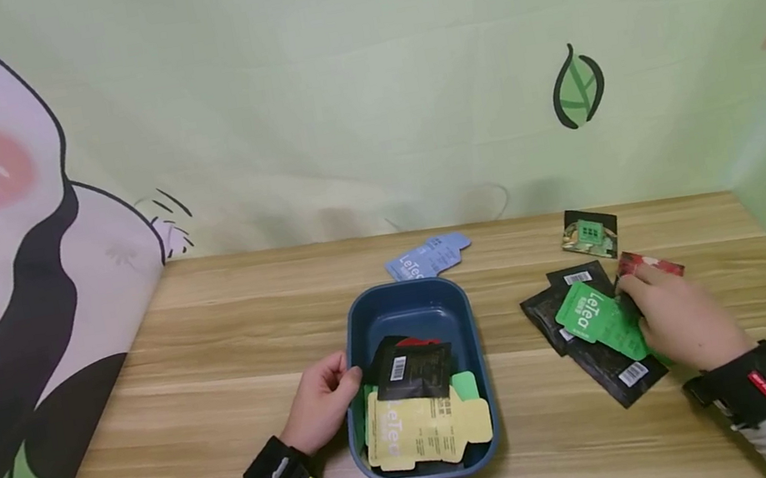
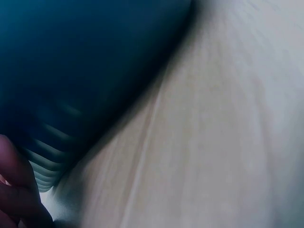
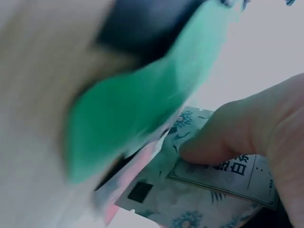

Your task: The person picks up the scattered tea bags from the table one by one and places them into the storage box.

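Observation:
My left hand (image 1: 319, 404) grips the left rim of a blue plastic container (image 1: 469, 326), its thumb at the edge. Inside lie a yellow flattened LeTea carton (image 1: 415, 432), a black sachet (image 1: 413, 371) on top of it, and bits of green and red beneath. Over at the right pile, my right hand (image 1: 685, 319) pinches a pale floral sachet (image 3: 161, 190), with the thumb across its printed label. Close by its fingers are a green LeTea carton (image 1: 593, 314), several black sachets (image 1: 623, 380) and a red packet (image 1: 665, 265).
Behind the container lies a blue flattened carton (image 1: 424, 257). A dark square packet with a green label (image 1: 590, 232) rests at the back right. The wooden table (image 1: 216, 334) meets a printed cloth backdrop (image 1: 334, 129) with a panda and leaves.

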`<state>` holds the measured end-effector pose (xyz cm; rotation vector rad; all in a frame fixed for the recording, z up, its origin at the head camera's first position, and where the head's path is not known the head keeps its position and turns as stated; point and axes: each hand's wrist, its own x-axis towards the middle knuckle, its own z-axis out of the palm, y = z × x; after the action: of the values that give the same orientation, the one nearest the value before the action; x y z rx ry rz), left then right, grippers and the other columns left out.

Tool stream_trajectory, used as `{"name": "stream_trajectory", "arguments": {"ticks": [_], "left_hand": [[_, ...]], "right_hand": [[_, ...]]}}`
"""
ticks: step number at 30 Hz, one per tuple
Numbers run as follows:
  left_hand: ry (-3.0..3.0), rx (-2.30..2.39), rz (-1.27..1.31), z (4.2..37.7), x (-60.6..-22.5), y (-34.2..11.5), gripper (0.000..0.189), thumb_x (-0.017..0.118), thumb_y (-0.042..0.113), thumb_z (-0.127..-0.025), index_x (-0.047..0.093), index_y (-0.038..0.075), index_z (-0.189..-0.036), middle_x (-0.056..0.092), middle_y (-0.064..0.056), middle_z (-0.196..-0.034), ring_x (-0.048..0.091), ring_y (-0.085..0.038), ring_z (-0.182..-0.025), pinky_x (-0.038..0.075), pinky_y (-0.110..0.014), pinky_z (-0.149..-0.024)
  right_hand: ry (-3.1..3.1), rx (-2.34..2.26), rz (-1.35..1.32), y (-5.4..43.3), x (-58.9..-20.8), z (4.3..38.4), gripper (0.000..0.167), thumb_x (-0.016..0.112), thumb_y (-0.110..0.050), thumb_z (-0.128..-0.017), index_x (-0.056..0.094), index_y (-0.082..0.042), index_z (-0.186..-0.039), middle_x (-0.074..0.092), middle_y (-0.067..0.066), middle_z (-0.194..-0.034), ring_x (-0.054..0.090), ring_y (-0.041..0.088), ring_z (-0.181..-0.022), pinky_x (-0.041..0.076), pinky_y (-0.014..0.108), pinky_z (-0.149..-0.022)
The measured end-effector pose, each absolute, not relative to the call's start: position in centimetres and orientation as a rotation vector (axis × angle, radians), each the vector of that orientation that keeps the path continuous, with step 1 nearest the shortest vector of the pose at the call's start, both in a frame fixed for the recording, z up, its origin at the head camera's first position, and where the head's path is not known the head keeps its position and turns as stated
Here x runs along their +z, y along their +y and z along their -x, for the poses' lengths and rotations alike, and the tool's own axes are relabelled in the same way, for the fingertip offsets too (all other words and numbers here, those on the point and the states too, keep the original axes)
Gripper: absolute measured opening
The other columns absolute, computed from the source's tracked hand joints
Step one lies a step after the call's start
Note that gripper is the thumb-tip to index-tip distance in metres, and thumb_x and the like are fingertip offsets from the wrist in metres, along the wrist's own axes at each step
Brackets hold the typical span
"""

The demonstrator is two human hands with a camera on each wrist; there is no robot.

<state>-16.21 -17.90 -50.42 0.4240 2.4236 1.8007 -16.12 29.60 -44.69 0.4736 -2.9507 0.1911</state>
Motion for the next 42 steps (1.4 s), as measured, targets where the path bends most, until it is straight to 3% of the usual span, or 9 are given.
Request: {"name": "stream_trajectory", "arguments": {"ticks": [6,12,19,28,33,42], "left_hand": [[2.422,1.799,-0.427,16.3,-50.4,-17.9,0.027,0.055,0.006,-0.101,0.050,0.006,-0.075,0.043,0.002,-0.065,0.045,-0.007,-0.061,0.033,-0.021,-0.055],[2.430,1.792,-0.427,16.2,-50.5,-17.9,0.027,0.056,0.005,-0.101,0.049,0.006,-0.074,0.043,0.002,-0.064,0.045,-0.007,-0.061,0.033,-0.021,-0.055],[2.420,1.802,-0.439,16.1,-50.5,-17.9,0.027,0.055,0.005,-0.101,0.050,0.005,-0.075,0.043,0.003,-0.064,0.044,-0.006,-0.060,0.033,-0.020,-0.054],[2.410,1.802,-0.442,16.2,-50.3,-17.9,0.027,0.055,0.005,-0.101,0.049,0.005,-0.075,0.043,0.003,-0.065,0.045,-0.006,-0.060,0.034,-0.021,-0.054],[2.408,1.804,-0.446,16.2,-50.2,-18.0,0.026,0.056,0.006,-0.101,0.049,0.005,-0.076,0.044,0.003,-0.065,0.045,-0.006,-0.060,0.034,-0.021,-0.054],[2.404,1.805,-0.448,16.2,-50.2,-17.9,0.026,0.055,0.005,-0.101,0.049,0.005,-0.075,0.044,0.003,-0.065,0.045,-0.005,-0.060,0.034,-0.021,-0.054]], "right_hand": [[-2.869,0.200,-0.589,26.6,-43.2,15.8,0.038,0.077,0.004,-0.078,0.065,0.007,-0.114,0.062,0.022,-0.105,0.065,0.033,-0.088,0.057,0.053,-0.080],[-2.731,0.223,-0.774,22.4,-42.4,15.5,0.039,0.083,0.005,-0.073,0.065,-0.003,-0.107,0.059,0.009,-0.096,0.063,0.026,-0.086,0.056,0.044,-0.073],[-2.619,0.282,-0.978,16.7,-41.7,14.9,0.036,0.073,0.009,-0.075,0.063,-0.010,-0.105,0.054,0.001,-0.095,0.055,0.018,-0.085,0.053,0.036,-0.074],[-2.509,0.380,-1.249,10.9,-41.4,13.9,0.039,0.073,0.004,-0.072,0.063,-0.015,-0.105,0.052,-0.002,-0.102,0.051,0.014,-0.087,0.052,0.030,-0.075],[-2.482,0.368,-1.346,9.1,-41.8,13.2,0.030,0.076,-0.005,-0.083,0.065,-0.015,-0.108,0.055,-0.002,-0.105,0.055,0.015,-0.092,0.056,0.030,-0.081],[-2.440,0.405,-1.398,8.4,-42.2,12.6,0.024,0.076,-0.010,-0.090,0.066,-0.015,-0.110,0.057,-0.001,-0.106,0.056,0.015,-0.092,0.056,0.029,-0.088]]}}
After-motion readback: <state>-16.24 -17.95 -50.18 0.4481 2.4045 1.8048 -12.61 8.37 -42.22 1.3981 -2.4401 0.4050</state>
